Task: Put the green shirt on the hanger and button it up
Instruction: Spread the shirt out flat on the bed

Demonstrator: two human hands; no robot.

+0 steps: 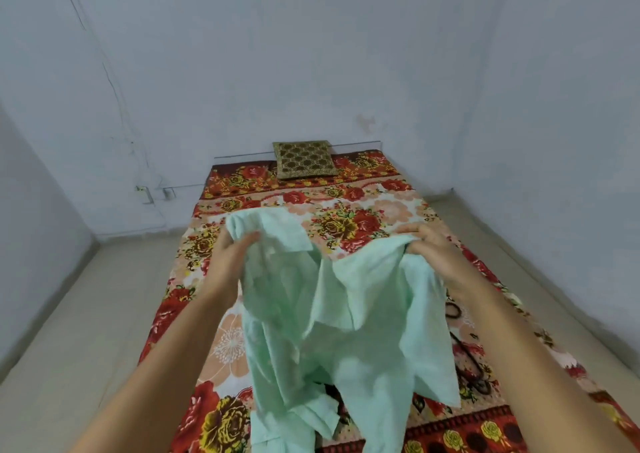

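The soft, floppy pale green cotton shirt [346,314] hangs above the bed with the red flowery sheet [363,210], with the left hand [230,258] and right hand [433,248] each pinching its top edge. It looks light and droopy, so the shoulders seem the best place to hold it. A dark thin hanger [472,366] lies on the sheet just beside the shirt, in a room with plain pale walls [311,54].

The pale green shirt [346,321] hangs open and crumpled, its top edges lifted at ten and two o'clock. The dark hanger [472,366] lies at four o'clock, partly hidden.
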